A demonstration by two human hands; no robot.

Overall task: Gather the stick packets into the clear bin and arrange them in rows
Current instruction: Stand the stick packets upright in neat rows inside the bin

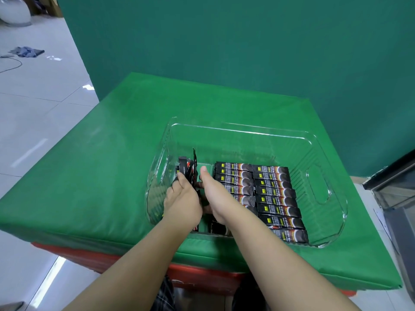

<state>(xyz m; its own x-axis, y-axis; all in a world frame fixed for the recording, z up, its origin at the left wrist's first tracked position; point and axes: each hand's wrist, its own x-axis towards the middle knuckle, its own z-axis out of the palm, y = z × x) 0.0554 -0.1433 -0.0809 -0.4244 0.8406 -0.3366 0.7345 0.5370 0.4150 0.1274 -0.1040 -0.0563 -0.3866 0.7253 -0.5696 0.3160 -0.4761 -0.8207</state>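
Note:
A clear bin [247, 131] stands on the green-covered table [101, 176]. Inside it, black stick packets lie flat in two neat rows [276, 198] across the middle and right. At the bin's left end my left hand [182, 203] grips a loose bunch of packets [187, 170] that stand on end and lean. My right hand [213, 191] reaches in just beside it, thumb raised; its fingers are hidden beneath the palm, apparently at the packets between the two hands. A few more packets [219, 227] lie under my wrists near the bin's front wall.
The bin's far half holds no packets. A green backdrop [224, 41] rises behind the table. A red base [202, 277] shows under the table's front edge. Tiled floor [33, 120] lies to the left, and a dark cabinet [395, 187] stands at the right.

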